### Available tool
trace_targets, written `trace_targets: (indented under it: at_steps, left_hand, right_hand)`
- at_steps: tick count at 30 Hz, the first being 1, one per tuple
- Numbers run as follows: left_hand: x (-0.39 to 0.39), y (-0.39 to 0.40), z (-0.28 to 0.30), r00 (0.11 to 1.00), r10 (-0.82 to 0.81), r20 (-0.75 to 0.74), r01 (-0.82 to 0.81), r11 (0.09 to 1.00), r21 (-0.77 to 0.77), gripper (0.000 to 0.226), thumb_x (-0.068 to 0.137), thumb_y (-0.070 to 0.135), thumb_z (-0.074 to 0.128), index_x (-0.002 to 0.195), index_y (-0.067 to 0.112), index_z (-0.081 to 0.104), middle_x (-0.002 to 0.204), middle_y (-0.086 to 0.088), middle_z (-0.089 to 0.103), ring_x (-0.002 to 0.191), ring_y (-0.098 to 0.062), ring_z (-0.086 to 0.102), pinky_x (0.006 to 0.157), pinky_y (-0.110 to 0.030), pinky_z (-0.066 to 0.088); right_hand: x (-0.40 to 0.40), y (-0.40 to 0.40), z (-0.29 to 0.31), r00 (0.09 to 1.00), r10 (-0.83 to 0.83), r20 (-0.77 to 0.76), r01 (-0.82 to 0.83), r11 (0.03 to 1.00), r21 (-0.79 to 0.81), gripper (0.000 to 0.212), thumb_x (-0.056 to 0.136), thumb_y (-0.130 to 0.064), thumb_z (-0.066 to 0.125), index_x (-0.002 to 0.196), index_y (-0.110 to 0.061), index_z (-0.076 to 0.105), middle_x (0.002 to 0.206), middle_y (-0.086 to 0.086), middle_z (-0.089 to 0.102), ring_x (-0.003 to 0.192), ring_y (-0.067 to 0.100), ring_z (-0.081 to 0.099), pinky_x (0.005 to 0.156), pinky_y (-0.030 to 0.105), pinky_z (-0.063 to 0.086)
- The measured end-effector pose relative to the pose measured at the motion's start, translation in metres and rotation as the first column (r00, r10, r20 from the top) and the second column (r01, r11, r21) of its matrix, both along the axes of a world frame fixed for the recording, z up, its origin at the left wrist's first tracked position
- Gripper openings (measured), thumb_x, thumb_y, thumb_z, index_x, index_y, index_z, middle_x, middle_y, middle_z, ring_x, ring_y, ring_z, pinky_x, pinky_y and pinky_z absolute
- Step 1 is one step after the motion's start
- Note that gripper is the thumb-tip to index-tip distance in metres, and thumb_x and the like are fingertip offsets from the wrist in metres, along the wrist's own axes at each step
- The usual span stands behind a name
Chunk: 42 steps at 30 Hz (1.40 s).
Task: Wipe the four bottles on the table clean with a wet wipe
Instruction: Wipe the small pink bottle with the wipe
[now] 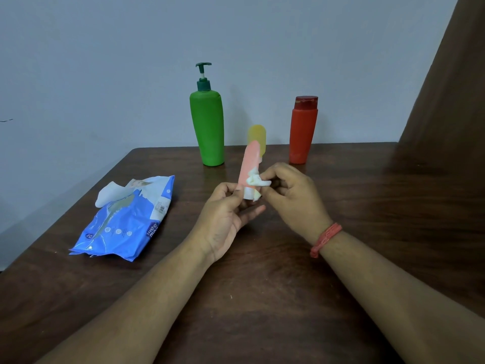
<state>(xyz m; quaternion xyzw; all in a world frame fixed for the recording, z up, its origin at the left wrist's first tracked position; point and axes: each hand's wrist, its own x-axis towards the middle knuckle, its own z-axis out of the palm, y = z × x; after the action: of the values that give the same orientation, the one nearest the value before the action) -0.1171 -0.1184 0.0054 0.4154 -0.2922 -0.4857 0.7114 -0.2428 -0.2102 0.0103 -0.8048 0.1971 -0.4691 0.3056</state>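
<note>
Pink tube bottle (248, 164) mid-wipe, held up between both hands

The tube is pinched at its white cap end by the left hand (227, 209), while a crumpled wet wipe (256, 181) is gripped in the right hand (290, 193) and pressed against the lower body. Probably the wipe needs dragging up toward the tip next. Beyond the hands, the green pump bottle (207, 127), yellow bottle (258, 135) and red bottle (302, 132) are lined up, nothing blocking them. The opened wipes pack (126, 222) is left of the left hand.
</note>
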Motion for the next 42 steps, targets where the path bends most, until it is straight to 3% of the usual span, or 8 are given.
trace_targets:
  at_steps: [4,7,12,20,27,34,39,42]
  left_hand:
    - [0.002,-0.002,-0.003,1.0,-0.023,0.021,0.023,1.0,0.01,0.009,0.102,0.006,0.048,0.109,0.005,0.053,0.098,-0.013,0.066,0.089,-0.02,0.063,0.086,-0.04,0.06]
    - [0.003,-0.002,-0.004,0.995,-0.052,0.082,0.049,0.998,0.036,0.01,0.104,0.008,0.046,0.104,0.003,0.055,0.091,-0.008,0.064,0.078,-0.016,0.059,0.08,-0.036,0.061]
    - [-0.002,0.0,-0.003,0.954,-0.114,0.278,0.095,0.992,0.082,0.018,0.105,0.015,0.045,0.106,0.004,0.059,0.091,-0.009,0.06,0.069,-0.013,0.055,0.071,-0.034,0.057]
    - [0.003,-0.003,-0.003,0.95,-0.018,0.311,-0.015,0.994,0.104,0.032,0.11,0.023,0.033,0.106,0.005,0.06,0.081,-0.005,0.052,0.063,-0.013,0.043,0.056,-0.03,0.048]
    - [-0.003,-0.003,-0.006,0.916,-0.069,0.395,0.018,0.991,0.131,0.031,0.11,0.026,0.034,0.102,0.01,0.059,0.078,0.0,0.055,0.058,-0.009,0.046,0.062,-0.034,0.048]
    - [0.003,-0.002,-0.003,0.959,-0.03,0.282,-0.002,0.994,0.111,0.034,0.11,0.024,0.033,0.11,0.003,0.059,0.08,-0.006,0.049,0.062,-0.013,0.039,0.055,-0.029,0.048]
    - [-0.001,-0.002,-0.005,0.926,-0.087,0.367,0.041,0.991,0.131,0.033,0.11,0.026,0.033,0.101,0.008,0.058,0.078,-0.003,0.052,0.058,-0.011,0.042,0.059,-0.031,0.047]
    - [-0.002,-0.001,-0.006,0.915,-0.105,0.39,0.054,0.989,0.138,0.031,0.11,0.026,0.033,0.103,0.012,0.059,0.079,-0.002,0.053,0.06,-0.011,0.043,0.061,-0.031,0.048]
  right_hand:
    - [-0.001,0.004,0.003,0.999,0.003,-0.052,-0.009,0.994,-0.11,0.012,0.085,-0.002,0.072,0.094,-0.009,0.071,0.092,-0.011,0.062,0.084,0.008,0.063,0.071,0.022,0.052]
    - [-0.003,0.003,0.007,0.996,-0.085,-0.031,0.077,0.978,-0.196,0.009,0.085,-0.004,0.072,0.092,-0.009,0.071,0.089,-0.007,0.063,0.078,0.007,0.06,0.066,0.022,0.05]
    - [-0.018,-0.014,0.021,0.926,-0.351,0.137,0.361,0.931,-0.06,0.008,0.088,-0.008,0.072,0.091,-0.015,0.07,0.087,-0.01,0.059,0.073,0.001,0.054,0.062,0.011,0.042]
    - [-0.009,-0.004,0.008,0.962,-0.193,-0.194,0.077,0.87,-0.486,0.012,0.085,-0.002,0.069,0.094,-0.01,0.069,0.094,0.002,0.062,0.083,0.016,0.059,0.069,0.033,0.051]
    - [-0.022,-0.021,0.016,0.896,-0.443,0.025,0.433,0.861,-0.266,0.014,0.088,-0.003,0.069,0.099,-0.012,0.068,0.1,-0.001,0.063,0.083,0.005,0.053,0.07,0.008,0.044]
    - [-0.009,-0.003,0.008,0.949,-0.182,-0.258,0.038,0.878,-0.478,0.02,0.087,-0.004,0.066,0.103,-0.014,0.069,0.097,0.001,0.062,0.085,0.016,0.06,0.071,0.035,0.052]
    - [-0.021,-0.02,0.017,0.921,-0.388,0.042,0.378,0.857,-0.35,0.015,0.085,0.001,0.067,0.094,-0.011,0.07,0.096,0.002,0.064,0.082,0.011,0.056,0.072,0.013,0.042]
    - [-0.025,-0.026,0.016,0.9,-0.434,0.044,0.431,0.869,-0.245,0.014,0.088,-0.002,0.067,0.097,-0.011,0.07,0.098,0.0,0.063,0.082,0.008,0.054,0.071,0.017,0.046]
